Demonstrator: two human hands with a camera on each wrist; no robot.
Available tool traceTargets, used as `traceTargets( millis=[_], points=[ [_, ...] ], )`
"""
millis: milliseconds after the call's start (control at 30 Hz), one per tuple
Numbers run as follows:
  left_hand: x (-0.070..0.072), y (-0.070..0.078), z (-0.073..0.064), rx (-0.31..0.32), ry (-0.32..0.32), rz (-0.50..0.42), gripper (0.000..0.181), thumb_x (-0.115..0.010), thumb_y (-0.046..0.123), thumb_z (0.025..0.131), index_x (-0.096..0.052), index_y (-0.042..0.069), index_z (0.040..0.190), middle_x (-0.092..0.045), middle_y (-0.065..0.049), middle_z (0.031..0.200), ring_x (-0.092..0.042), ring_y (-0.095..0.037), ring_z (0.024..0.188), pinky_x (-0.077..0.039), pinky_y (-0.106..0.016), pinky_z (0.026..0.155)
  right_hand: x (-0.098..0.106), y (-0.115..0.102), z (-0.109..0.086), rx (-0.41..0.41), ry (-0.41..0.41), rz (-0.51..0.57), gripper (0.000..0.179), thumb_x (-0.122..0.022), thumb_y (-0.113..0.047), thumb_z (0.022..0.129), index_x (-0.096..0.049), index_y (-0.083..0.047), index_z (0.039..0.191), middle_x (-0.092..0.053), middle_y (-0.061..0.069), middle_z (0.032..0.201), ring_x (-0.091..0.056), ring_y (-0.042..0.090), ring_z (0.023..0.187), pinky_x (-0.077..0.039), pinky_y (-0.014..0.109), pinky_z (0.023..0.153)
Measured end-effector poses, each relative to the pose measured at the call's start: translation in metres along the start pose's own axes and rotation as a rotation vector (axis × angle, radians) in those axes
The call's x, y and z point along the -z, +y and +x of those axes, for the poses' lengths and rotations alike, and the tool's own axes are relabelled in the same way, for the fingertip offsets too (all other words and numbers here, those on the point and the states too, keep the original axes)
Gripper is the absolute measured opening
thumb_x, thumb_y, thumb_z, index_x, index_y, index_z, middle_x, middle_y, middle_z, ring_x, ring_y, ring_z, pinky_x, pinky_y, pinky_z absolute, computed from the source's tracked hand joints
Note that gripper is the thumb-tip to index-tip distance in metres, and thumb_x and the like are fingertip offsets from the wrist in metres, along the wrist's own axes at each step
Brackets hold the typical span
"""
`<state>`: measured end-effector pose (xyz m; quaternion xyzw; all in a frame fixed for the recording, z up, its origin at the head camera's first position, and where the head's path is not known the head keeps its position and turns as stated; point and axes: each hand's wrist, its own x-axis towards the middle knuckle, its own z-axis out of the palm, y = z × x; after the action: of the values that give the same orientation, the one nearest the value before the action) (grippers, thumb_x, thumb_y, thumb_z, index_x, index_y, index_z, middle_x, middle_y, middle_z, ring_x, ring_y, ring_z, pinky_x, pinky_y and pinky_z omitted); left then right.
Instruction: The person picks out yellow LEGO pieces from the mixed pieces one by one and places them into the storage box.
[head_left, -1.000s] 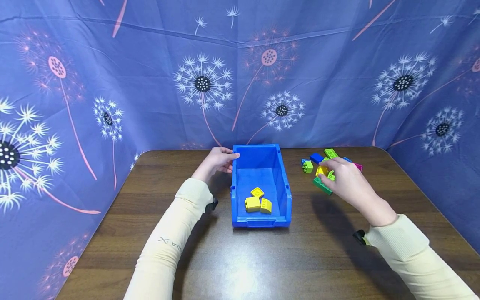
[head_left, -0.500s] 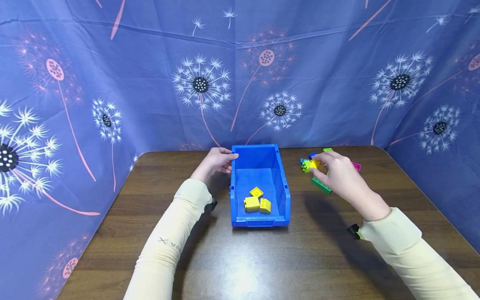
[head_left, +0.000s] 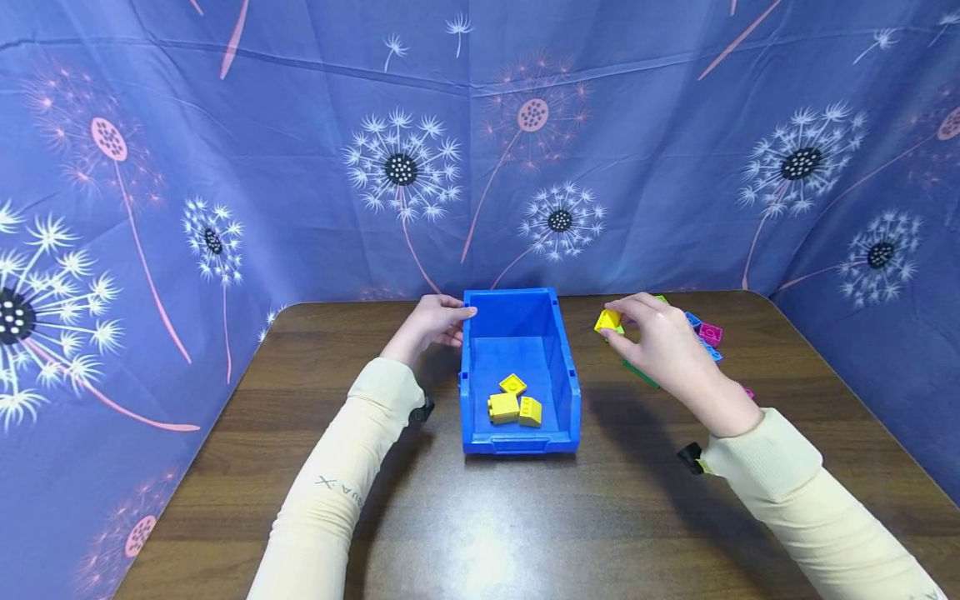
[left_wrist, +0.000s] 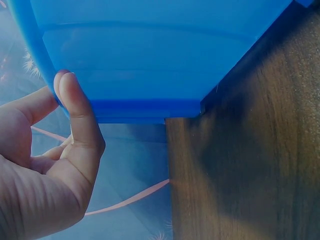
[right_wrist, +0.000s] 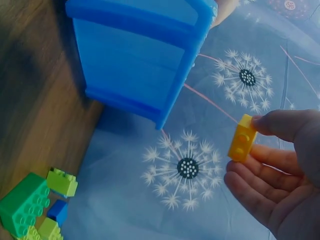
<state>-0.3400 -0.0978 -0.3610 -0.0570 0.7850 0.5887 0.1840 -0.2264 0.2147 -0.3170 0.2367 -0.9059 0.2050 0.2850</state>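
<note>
A blue plastic bin stands mid-table, with several yellow toy bricks lying near its front; one is a yellow block. My left hand grips the bin's far left rim; the left wrist view shows the thumb on one side of the wall and fingers behind it. To the right of the bin, my right hand pinches a yellow brick between thumb and fingers, raised above the table. That brick has studs on one face.
Right of the bin lies a loose pile of bricks, partly hidden by the right hand: a green brick, a small blue brick, a lime brick and a magenta brick. A patterned blue cloth hangs behind the wooden table.
My right hand has picked the yellow brick out of the pile and moved left with it, toward the bin. The left hand still holds the bin rim.
</note>
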Motion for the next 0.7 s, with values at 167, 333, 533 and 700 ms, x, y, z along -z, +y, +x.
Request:
traceTargets(
  millis=[167,333,533,700],
  points=[
    [0.0,-0.001,0.001,-0.001,0.003,0.005,0.045,-0.067,0.029,0.088,-0.053,0.004,0.123,-0.062,-0.013,0.086,-0.063,-0.016,0.058,-0.059,-0.032,0.064,-0.004,-0.004,0.003,0.02,0.02,-0.01,0.029,-0.077,-0.011,0.076,-0.068,0.001,0.102,-0.066,0.012,0.094,-0.059,0.024,0.07,-0.051,0.037,0.058],
    [0.0,-0.001,-0.001,-0.005,0.005,0.01,0.047,-0.068,0.029,0.087,-0.053,0.005,0.124,-0.062,-0.014,0.089,-0.064,-0.017,0.06,-0.059,-0.032,0.066,-0.007,-0.009,0.006,0.028,0.013,-0.009,0.031,-0.077,-0.014,0.078,-0.067,0.001,0.104,-0.066,0.013,0.097,-0.061,0.025,0.074,-0.052,0.037,0.059],
    [0.0,-0.001,-0.001,-0.008,0.004,0.006,0.047,-0.068,0.03,0.087,-0.053,0.005,0.124,-0.062,-0.013,0.089,-0.064,-0.017,0.06,-0.059,-0.034,0.07,-0.011,-0.016,0.007,0.025,-0.009,0.012,0.034,-0.077,-0.015,0.078,-0.067,0.0,0.107,-0.066,0.014,0.102,-0.066,0.029,0.085,-0.057,0.042,0.068],
    [0.0,-0.001,0.001,-0.016,-0.002,0.003,0.045,-0.068,0.029,0.088,-0.054,0.004,0.122,-0.062,-0.013,0.085,-0.063,-0.016,0.058,-0.059,-0.034,0.066,-0.014,-0.022,0.008,0.029,-0.031,0.012,0.033,-0.077,-0.015,0.079,-0.066,-0.001,0.107,-0.065,0.012,0.101,-0.063,0.025,0.082,-0.056,0.039,0.065]
  ],
)
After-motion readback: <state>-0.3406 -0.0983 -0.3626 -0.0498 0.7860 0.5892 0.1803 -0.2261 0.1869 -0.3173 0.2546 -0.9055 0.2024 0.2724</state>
